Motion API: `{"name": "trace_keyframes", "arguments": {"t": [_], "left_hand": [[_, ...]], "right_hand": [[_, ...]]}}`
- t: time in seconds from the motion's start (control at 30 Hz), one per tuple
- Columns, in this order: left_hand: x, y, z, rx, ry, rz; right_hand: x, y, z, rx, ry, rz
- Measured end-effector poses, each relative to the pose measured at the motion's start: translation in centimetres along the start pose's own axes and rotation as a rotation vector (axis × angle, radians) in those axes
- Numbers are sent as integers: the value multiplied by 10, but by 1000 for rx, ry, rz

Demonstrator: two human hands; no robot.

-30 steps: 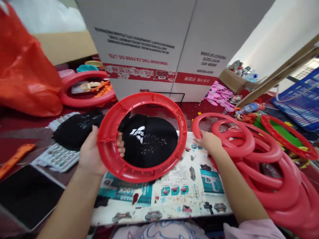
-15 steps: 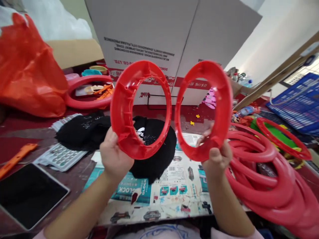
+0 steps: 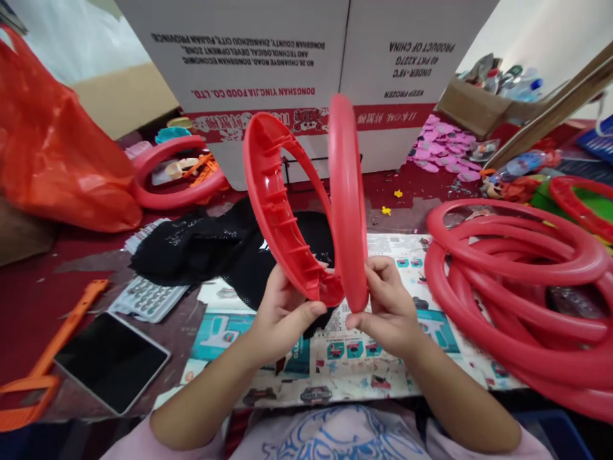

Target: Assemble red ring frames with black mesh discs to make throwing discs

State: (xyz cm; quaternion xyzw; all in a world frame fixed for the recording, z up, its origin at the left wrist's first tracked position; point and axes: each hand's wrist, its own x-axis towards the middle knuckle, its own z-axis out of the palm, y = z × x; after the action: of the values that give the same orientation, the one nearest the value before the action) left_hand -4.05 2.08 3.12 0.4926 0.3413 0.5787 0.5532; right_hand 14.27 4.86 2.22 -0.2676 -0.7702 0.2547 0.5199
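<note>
My left hand (image 3: 282,316) grips the bottom of a red plastic ring half (image 3: 275,198), its ribbed hollow side facing right. My right hand (image 3: 390,306) grips a second red ring half (image 3: 345,185), held upright and seen edge-on. The two halves face each other and touch at the bottom, between my thumbs, while their tops stand apart. Both are held up above a printed sheet (image 3: 407,345) on the table. A black cloth (image 3: 215,246) lies behind the rings.
A pile of red rings (image 3: 517,287) lies at the right. A big white carton (image 3: 297,70) stands behind. At the left are a calculator (image 3: 146,297), a dark tablet (image 3: 112,361), orange strips (image 3: 71,326), an orange-red bag (image 3: 52,147) and another red ring (image 3: 179,169).
My right hand took a ring half from the pile and lifted it. Both halves were turned from facing me to facing each other and brought together at the bottom.
</note>
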Motion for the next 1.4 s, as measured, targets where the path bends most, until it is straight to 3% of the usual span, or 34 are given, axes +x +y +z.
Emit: {"name": "trace_keyframes", "arguments": {"t": [0.23, 0.47, 0.7, 1.17, 1.3, 1.4], "left_hand": [[-2, 1, 9, 24, 61, 19], [2, -15, 9, -27, -102, 281], [0, -14, 14, 18, -92, 242], [0, -9, 11, -27, -207, 289], [-1, -14, 11, -7, -164, 284], [0, -9, 7, -17, -87, 287]], "right_hand": [[-1, 8, 8, 64, -80, 6], [0, 10, 4, 108, -77, -58], [-5, 12, 7, 109, -59, -87], [-6, 13, 13, 87, -24, -120], [-6, 7, 9, 77, -8, -135], [-6, 4, -5, 36, 40, -65]]}}
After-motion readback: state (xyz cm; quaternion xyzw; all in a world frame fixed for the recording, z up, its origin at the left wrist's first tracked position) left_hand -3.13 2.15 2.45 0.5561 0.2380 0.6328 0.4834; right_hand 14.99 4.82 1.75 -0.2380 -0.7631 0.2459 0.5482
